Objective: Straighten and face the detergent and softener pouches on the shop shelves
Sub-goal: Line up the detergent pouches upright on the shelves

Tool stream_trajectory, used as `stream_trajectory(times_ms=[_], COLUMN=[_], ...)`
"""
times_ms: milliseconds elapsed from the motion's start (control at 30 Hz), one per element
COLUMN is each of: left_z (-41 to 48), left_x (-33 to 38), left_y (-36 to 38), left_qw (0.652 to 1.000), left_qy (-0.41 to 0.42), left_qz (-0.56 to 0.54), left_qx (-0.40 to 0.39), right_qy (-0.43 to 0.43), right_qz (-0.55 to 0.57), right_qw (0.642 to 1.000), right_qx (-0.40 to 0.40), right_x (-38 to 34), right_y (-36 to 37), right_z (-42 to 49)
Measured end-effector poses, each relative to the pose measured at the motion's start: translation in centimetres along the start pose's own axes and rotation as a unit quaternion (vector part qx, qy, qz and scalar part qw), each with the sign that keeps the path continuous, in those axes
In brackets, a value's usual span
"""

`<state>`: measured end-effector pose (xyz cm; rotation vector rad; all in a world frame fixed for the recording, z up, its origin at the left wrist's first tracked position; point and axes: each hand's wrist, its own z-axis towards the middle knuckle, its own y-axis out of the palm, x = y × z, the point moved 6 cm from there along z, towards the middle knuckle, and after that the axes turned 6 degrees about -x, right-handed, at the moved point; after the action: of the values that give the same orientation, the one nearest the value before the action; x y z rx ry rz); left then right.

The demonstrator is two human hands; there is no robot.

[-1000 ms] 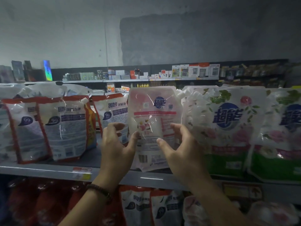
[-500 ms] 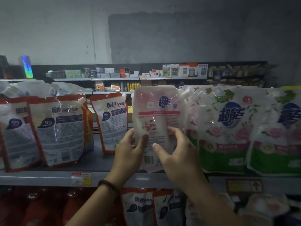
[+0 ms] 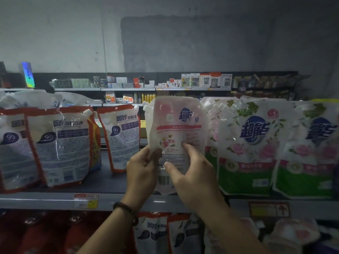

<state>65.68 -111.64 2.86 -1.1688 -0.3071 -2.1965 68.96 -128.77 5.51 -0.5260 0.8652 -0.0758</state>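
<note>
Grip: my left hand (image 3: pixel 142 173) pinched the pink pouch (image 3: pixel 176 125) at its lower left edge, thumb across the front. My right hand (image 3: pixel 192 180) clasped the lower right, thumb and curled fingers pressing the film.
Pouch position: upright at the front of the grey shelf (image 3: pixel 45 200), between a red-edged pouch (image 3: pixel 122 136) and the green floral pouches (image 3: pixel 253 143), close against the latter. I could not tell whether its base rested on the shelf.
Facing: the barcode side faced me.
Risk: I judged it could slump forward off the lip on release, or push the floral row askew.
Cause: a soft, liquid-filled body, a base near the edge, and crowded neighbours.
Materials: glossy, crinkled plastic film catching glare, and a metal-looking shelf carrying a paper price tag (image 3: pixel 86 200).
Shapes: a round-shouldered sachet with a white corner spout (image 3: pixel 146 107) at its upper left.
</note>
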Motion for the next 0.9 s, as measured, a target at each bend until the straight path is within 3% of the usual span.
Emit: stream_trajectory(times_ms=[433, 700, 900], left_z=[-2.8, -5.0, -6.2], left_x=[3.7, 4.4, 6.7], left_y=[0.2, 1.0, 2.0], left_qw=[0.992, 0.966, 0.937], left_qy=[0.092, 0.166, 0.259], left_qz=[0.07, 0.186, 0.23], left_qx=[0.043, 0.068, 0.037], right_qy=[-0.017, -0.027, -0.024], right_qz=[0.081, 0.096, 0.096], right_qw=[0.996, 0.994, 0.992], right_qx=[0.022, 0.049, 0.084], right_x=[-1.5, -2.5, -2.3], right_y=[-1.0, -1.4, -1.9], right_z=[-0.9, -1.5, -1.5])
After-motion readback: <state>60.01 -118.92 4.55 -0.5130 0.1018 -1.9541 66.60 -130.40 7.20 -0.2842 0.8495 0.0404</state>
